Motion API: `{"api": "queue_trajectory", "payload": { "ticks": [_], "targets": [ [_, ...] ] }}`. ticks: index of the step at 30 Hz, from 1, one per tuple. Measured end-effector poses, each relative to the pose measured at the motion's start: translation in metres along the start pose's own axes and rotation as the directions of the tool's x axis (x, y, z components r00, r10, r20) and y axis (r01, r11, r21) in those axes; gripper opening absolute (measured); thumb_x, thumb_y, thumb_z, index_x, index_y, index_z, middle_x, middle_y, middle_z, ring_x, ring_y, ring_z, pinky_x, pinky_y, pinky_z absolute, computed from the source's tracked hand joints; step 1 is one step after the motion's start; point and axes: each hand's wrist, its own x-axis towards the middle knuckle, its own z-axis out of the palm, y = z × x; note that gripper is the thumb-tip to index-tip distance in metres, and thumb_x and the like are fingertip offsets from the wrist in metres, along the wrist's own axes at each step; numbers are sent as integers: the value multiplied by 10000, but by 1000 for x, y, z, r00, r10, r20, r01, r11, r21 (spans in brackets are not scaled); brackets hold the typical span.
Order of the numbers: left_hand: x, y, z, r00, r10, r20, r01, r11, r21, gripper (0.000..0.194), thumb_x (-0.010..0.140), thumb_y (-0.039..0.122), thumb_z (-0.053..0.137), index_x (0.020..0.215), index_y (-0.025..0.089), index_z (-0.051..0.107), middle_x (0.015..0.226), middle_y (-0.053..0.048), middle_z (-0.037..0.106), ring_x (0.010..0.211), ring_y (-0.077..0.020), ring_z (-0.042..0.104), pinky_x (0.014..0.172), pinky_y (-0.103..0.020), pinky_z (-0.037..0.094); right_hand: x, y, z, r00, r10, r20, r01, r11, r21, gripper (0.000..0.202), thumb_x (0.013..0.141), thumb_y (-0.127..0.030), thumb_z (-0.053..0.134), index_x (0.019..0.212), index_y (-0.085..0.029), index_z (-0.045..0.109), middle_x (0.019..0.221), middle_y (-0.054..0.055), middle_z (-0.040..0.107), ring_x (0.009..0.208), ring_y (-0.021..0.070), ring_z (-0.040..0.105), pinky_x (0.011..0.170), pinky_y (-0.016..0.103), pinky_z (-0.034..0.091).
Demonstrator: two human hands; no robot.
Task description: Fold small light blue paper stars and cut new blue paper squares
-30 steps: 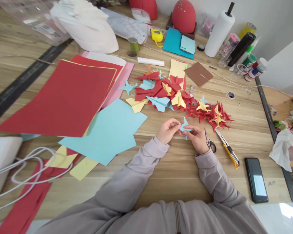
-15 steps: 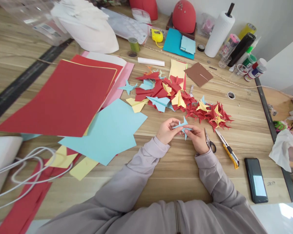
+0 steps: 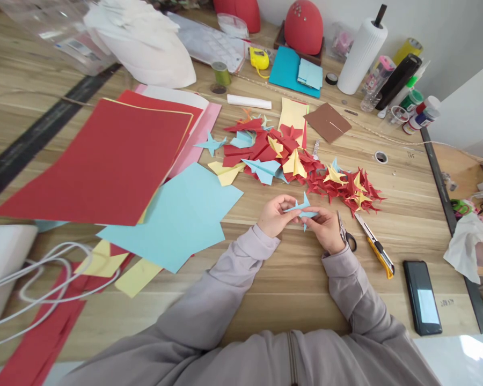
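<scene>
Between both hands is a small light-blue folded paper plane with pointed wings. My left hand pinches its left side between thumb and fingers. On the other side, my right hand grips it with thumb and forefinger; the lower part is partly hidden by the fingers. Just beyond lies a heap of red folded paper pieces, with a blue paper plane and a yellow paper plane on top. Beside my right wrist are scissors, partly covered, and a yellow utility knife.
Large red sheets and light-blue sheets lie at left, near a white cable. A phone rests at right. A brown paper square, tape measure and several bottles stand farther back.
My right thumb and fingers have shifted slightly on the blue paper plane, whose right-hand wing shows a little more. My left hand keeps its place.
</scene>
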Motion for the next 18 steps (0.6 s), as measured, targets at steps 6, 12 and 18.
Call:
{"api": "queue_trajectory", "payload": {
  "ticks": [6,12,18],
  "targets": [
    [-1,2,1,1000,-14,11,14,1000,12,408,546,311,785,807,138,522,615,18,627,479,-102,592,528,-256,529,0,-1,0,1000,-5,5,5,1000,2,293,625,-361,756,854,-208,657,629,-8,678,575,148,625,562,283,519],
    [-2,4,1,999,-28,43,28,1000,8,393,539,298,788,789,138,530,666,1,648,500,-106,598,539,-260,533,0,0,-1,1000,-18,18,17,999,27,261,671,-373,724,874,-220,661,695,2,690,633,155,635,609,296,521],
    [0,1,1,1000,-11,18,11,999,-30,424,506,305,802,792,137,537,707,-1,656,504,-96,591,523,-242,526,-1,2,-1,999,-33,44,33,999,-8,290,708,-404,686,929,-220,648,700,-4,671,591,133,599,573,278,499]
  ]
}}
